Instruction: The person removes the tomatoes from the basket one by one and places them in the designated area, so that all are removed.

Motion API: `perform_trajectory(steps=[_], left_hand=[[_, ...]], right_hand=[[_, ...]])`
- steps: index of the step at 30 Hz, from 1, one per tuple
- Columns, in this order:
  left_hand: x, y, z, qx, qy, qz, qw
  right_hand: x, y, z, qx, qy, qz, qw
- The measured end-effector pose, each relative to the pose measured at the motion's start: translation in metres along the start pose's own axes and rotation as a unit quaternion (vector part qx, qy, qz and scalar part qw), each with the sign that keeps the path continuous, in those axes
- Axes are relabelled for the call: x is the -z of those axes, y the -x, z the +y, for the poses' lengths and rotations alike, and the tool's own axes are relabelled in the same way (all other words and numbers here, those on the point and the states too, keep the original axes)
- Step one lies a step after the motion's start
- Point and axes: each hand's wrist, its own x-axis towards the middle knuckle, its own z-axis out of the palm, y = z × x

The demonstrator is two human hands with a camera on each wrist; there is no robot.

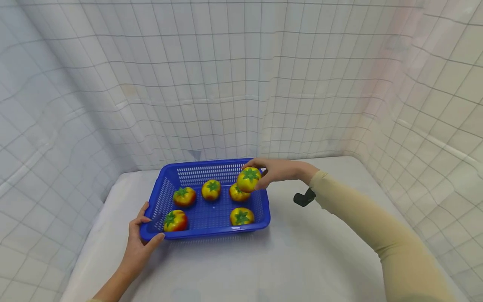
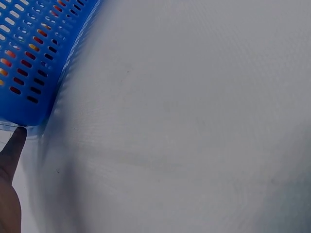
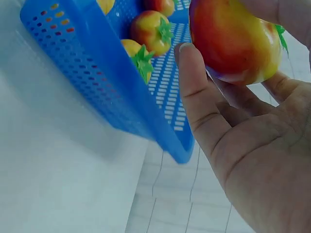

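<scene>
A blue plastic basket (image 1: 211, 233) with slotted walls stands on the white table. My left hand (image 1: 138, 245) grips its near left corner, fingers over the left rim and thumb at the front rim. Above the basket's right side, my right hand (image 1: 281, 170) holds a red-and-yellow tomato (image 3: 233, 41) with a green star-shaped top, between thumb and fingers. Several similar tomatoes (image 1: 211, 190) lie apart in the basket, one partly hidden beneath the held one. In the left wrist view, a finger (image 2: 13, 148) touches the basket's lower edge.
A small black object (image 1: 303, 198) shows by the right sleeve, over the table. White grid-patterned curtains (image 1: 211, 92) enclose the table at the back and both sides. White tabletop (image 1: 294, 256) extends in front of the basket and to its right.
</scene>
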Motion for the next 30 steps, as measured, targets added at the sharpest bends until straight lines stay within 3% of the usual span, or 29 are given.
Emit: perform_trajectory(steps=[7, 15, 22, 30], left_hand=[[0.000, 0.002, 0.000, 0.020, 0.023, 0.007, 0.9995], [0.001, 0.001, 0.001, 0.021, 0.039, 0.013, 0.9990], [0.000, -0.001, 0.001, 0.041, 0.018, 0.012, 0.9989], [-0.002, -0.002, 0.003, 0.048, 0.031, 0.014, 0.9982]], right_hand=[[0.015, 0.030, 0.020, -0.019, -0.028, 0.045, 0.998], [0.030, 0.060, 0.048, -0.032, -0.036, 0.107, 0.993], [0.033, 0.075, 0.068, -0.036, -0.042, 0.127, 0.990], [0.030, 0.085, 0.092, -0.048, -0.068, 0.146, 0.986]])
